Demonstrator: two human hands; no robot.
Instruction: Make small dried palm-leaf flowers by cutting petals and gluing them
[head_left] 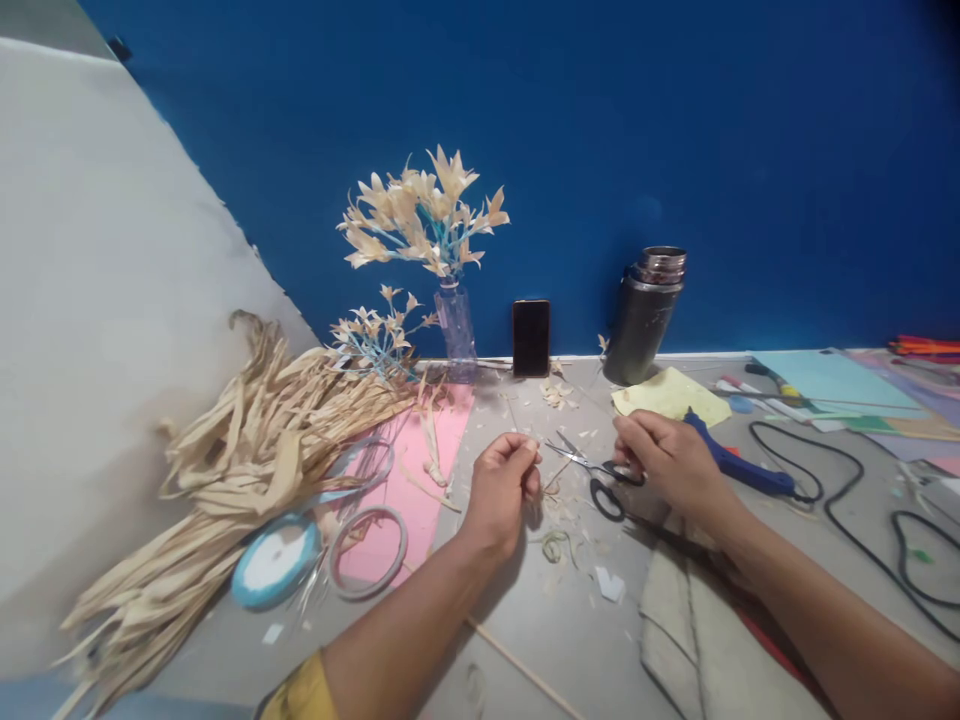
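Note:
My left hand point(504, 490) is closed in a pinch above the middle of the table; what it holds is too small to make out. To its right, my right hand point(671, 462) has its fingers curled together, and whatever is in them is hidden. Black-handled scissors point(581, 460) lie between the hands, blades towards the left one, handles by the right fingers; I cannot tell if they touch. Pale scraps point(559, 392) and a curled green strip point(555, 545) are scattered around. Beyond my right hand rests a blue glue gun point(742, 465) with a black cord.
Dried husk strips point(225, 480) heap at the left, beside a blue ribbon roll point(276, 560) and a tape ring point(367, 552). Along the blue wall stand a bottle point(456, 335) of pale flowers point(427, 210), a phone point(531, 338) and a dark flask point(645, 315). Coloured paper point(840, 380) lies right.

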